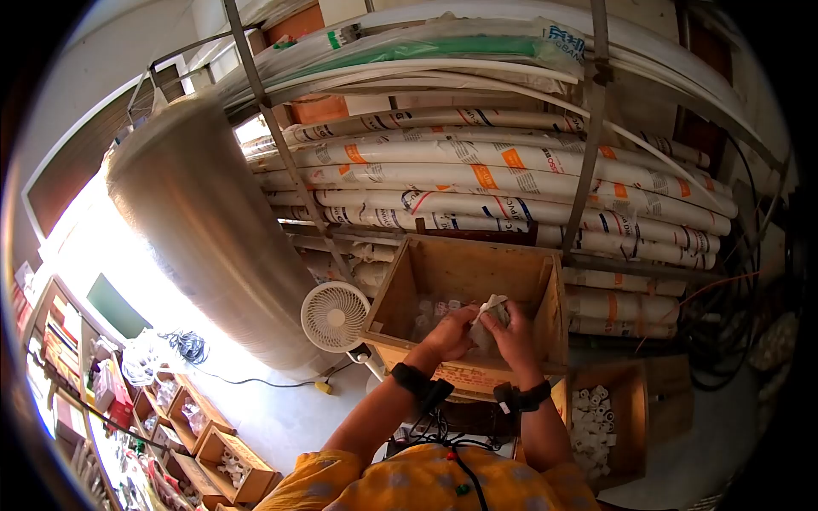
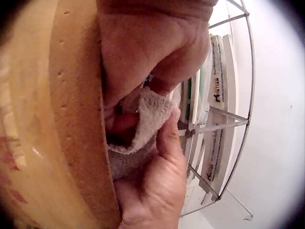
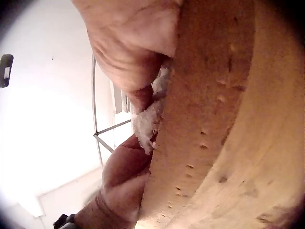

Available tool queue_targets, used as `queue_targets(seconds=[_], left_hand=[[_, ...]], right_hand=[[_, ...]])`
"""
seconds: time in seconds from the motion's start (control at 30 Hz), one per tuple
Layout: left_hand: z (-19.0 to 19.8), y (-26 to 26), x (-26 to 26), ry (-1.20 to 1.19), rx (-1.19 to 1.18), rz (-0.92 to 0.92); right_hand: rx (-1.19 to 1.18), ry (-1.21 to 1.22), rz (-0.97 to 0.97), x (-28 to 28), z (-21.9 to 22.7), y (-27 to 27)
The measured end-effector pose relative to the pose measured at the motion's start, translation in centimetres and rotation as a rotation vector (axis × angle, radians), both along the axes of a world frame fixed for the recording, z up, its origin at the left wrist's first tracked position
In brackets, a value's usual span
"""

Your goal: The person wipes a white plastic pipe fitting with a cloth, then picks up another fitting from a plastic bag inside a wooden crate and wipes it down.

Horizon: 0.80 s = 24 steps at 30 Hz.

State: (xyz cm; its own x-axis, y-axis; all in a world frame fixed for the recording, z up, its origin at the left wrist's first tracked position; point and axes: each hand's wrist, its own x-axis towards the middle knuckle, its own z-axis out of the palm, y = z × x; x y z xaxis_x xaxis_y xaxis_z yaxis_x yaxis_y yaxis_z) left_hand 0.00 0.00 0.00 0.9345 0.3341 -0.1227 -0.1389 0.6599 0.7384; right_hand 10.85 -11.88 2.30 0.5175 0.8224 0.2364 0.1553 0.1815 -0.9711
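White fuzzy cloth (image 2: 153,114), crumpled, pinched by left hand (image 1: 452,334), right hand (image 1: 509,334).

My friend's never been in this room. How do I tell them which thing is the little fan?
Find the huge shiny cylinder leaning on the left. Between its lower end and the big wooden box is the fan. It's white with a round face full of thin slats, while its neighbours are a smooth cylinder and a square-cornered box.
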Motion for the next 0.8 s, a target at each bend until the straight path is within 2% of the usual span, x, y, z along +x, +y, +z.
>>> queue_targets(seconds=[0.07, 0.17, 0.23, 0.3, 0.37, 0.47, 0.57, 0.63, 0.7, 0.77, 0.8], left_hand=[[0.1, -0.1, 0.2, 0.000, -0.006, 0.012], [-3.6, -0.2, 2.2, -0.034, 0.470, 0.137], [-2.6, -0.5, 1.4, -0.085, 0.822, 0.191], [-1.0, -0.3, 0.6, -0.086, 0.732, 0.105], [0.1, -0.4, 0.4, -0.012, 0.170, -0.084], [1.9, -1.4, 0.2, 0.032, 0.157, -0.071], [2.1, -1.6, 0.1, 0.035, 0.182, -0.070], [1.2, -1.7, 0.2, 0.040, 0.487, 0.087], [-0.5, -0.8, 0.5, 0.045, 0.432, 0.143], [-2.4, 0.7, 1.2, 0.046, 0.015, 0.096], [-2.1, 0.5, 1.2, 0.049, 0.033, 0.112]], right_hand=[[0.042, -0.041, -0.009, 0.1, -0.5, 0.3], [0.087, -0.095, -0.066, 1.0, -1.1, -0.3], [0.084, -0.187, -0.141, 1.1, -1.7, 0.0], [0.062, -0.212, -0.182, 1.0, -1.7, 0.3], [0.002, -0.179, -0.183, 0.9, -1.1, 0.0], [0.079, -0.166, -0.231, 0.9, -1.5, 0.3], [0.003, -0.137, -0.219, 1.2, -1.7, 0.2], [0.067, -0.169, -0.186, 0.3, 0.1, -0.4], [0.091, -0.207, -0.151, -0.1, 0.6, -0.4], [0.072, -0.254, -0.114, 0.1, -0.4, 0.1], [0.088, -0.192, -0.094, 0.2, -0.9, 0.4]])
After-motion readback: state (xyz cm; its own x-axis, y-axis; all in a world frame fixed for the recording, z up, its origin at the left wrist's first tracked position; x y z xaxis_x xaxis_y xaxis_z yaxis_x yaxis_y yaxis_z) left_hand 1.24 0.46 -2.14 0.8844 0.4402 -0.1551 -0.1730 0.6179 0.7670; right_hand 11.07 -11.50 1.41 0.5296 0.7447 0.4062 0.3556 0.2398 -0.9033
